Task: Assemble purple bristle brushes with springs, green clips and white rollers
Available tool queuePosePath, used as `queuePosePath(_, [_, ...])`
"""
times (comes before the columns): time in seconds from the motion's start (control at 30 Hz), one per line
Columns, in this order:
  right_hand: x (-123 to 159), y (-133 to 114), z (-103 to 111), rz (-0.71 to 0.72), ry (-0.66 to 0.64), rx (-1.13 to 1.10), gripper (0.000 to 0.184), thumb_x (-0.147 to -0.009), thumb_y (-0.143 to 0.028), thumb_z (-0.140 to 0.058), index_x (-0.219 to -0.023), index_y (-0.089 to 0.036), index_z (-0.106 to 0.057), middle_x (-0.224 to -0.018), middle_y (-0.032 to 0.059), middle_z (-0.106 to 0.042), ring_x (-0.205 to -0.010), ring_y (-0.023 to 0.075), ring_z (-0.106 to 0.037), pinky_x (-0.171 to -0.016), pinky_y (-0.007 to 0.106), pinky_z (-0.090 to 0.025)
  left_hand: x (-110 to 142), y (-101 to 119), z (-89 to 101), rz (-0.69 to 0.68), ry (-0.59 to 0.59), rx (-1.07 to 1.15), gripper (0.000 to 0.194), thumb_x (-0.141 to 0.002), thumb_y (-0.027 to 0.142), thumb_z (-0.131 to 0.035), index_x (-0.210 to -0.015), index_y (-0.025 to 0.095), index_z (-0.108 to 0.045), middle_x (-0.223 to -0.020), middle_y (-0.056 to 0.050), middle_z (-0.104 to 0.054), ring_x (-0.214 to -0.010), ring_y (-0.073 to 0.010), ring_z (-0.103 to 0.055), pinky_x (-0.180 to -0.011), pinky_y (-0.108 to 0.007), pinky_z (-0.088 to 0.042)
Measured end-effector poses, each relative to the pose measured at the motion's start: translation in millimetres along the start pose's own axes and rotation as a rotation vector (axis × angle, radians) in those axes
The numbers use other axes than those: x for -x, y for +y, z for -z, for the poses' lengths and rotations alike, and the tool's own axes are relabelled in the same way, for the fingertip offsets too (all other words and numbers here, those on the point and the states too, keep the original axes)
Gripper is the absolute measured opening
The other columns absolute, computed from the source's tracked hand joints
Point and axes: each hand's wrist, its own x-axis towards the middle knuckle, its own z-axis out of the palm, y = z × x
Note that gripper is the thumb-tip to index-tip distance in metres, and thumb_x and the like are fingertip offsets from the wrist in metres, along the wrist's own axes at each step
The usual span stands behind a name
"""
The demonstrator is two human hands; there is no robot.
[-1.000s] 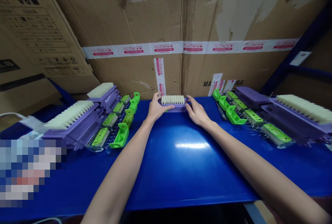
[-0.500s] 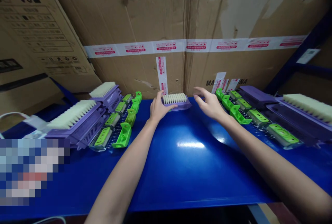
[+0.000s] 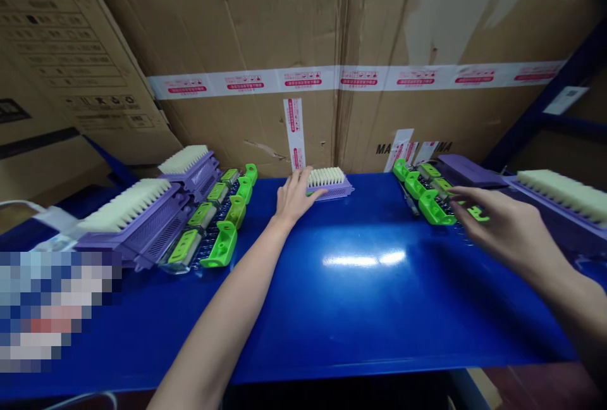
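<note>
My left hand [image 3: 294, 198] is around the left end of a purple brush [image 3: 334, 190] with cream bristles, at the back of the blue table. Its thumb runs along the front side while the fingers cover the left end. My right hand [image 3: 493, 223] hovers, fingers apart, over a row of green-topped blocks [image 3: 432, 171] on the right, seemingly holding nothing. Beside these blocks lie bright green brackets [image 3: 434, 209] and a thin dark stick [image 3: 410, 200].
On the left lie more purple brushes [image 3: 128, 207], green-topped blocks [image 3: 202, 215] and green brackets [image 3: 222, 247]. Another brush [image 3: 564, 198] and a purple part [image 3: 467, 171] sit at the right. A tall cardboard box [image 3: 246, 119] stands behind the blue table [image 3: 332, 321].
My right hand has swung right, from beside the brush to the green-topped blocks. My left hand's fingers now cover more of the brush's left end, and the brush sits slightly further right.
</note>
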Motion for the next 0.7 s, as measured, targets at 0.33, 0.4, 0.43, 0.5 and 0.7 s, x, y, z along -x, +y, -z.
queuePosePath(0.33, [37, 35, -14, 0.156, -0.099, 0.331, 0.029, -0.082, -0.039, -0.042, -0.093, -0.024, -0.064, -0.085, 0.0131, -0.067, -0.074, 0.0307, -0.059, -0.060, 0.042, -0.046, 2, 5, -1.9, 0.012, -0.011, -0.072, 0.067, -0.082, 0.063, -0.051, -0.130, 0.016, -0.045, -0.120, -0.017, -0.058, -0.109, -0.0330, -0.059, -0.077, -0.038, -0.053])
queuePosePath(0.4, [40, 35, -16, 0.171, -0.093, 0.374, 0.027, -0.081, -0.038, -0.043, -0.093, -0.024, -0.064, -0.086, 0.0132, -0.067, -0.074, 0.0307, -0.058, -0.057, 0.041, -0.043, 3, 4, -1.5, 0.006, -0.006, -0.069, 0.066, -0.083, 0.062, -0.051, -0.130, 0.016, -0.044, -0.121, -0.017, -0.058, -0.109, -0.0324, -0.060, -0.077, -0.038, -0.053])
queuePosePath(0.43, [41, 35, -17, 0.177, -0.090, 0.389, 0.027, -0.081, -0.038, -0.044, -0.093, -0.024, -0.064, -0.086, 0.0134, -0.067, -0.075, 0.0305, -0.057, -0.057, 0.041, -0.042, 3, 4, -1.2, 0.005, -0.005, -0.062, 0.066, -0.083, 0.062, -0.051, -0.130, 0.017, -0.043, -0.122, -0.016, -0.058, -0.109, -0.0319, -0.059, -0.078, -0.038, -0.053])
queuePosePath(0.5, [44, 35, -17, 0.194, -0.086, 0.409, 0.027, -0.080, -0.038, -0.045, -0.095, -0.024, -0.063, -0.087, 0.0138, -0.067, -0.076, 0.0303, -0.057, -0.055, 0.041, -0.041, 4, 3, -0.4, 0.007, -0.009, -0.043, 0.064, -0.084, 0.060, -0.052, -0.131, 0.018, -0.042, -0.124, -0.015, -0.057, -0.111, -0.0308, -0.059, -0.080, -0.038, -0.053])
queuePosePath(0.7, [51, 33, -5, 0.317, -0.098, 0.385, 0.034, -0.088, -0.036, -0.035, -0.102, -0.023, -0.062, -0.095, 0.0103, -0.068, -0.083, 0.0274, -0.060, -0.058, 0.038, -0.043, 4, -1, 0.2, -0.004, -0.049, 0.012, 0.057, -0.089, 0.051, -0.050, -0.134, 0.018, -0.036, -0.131, -0.016, -0.052, -0.118, -0.0289, -0.054, -0.088, -0.040, -0.051])
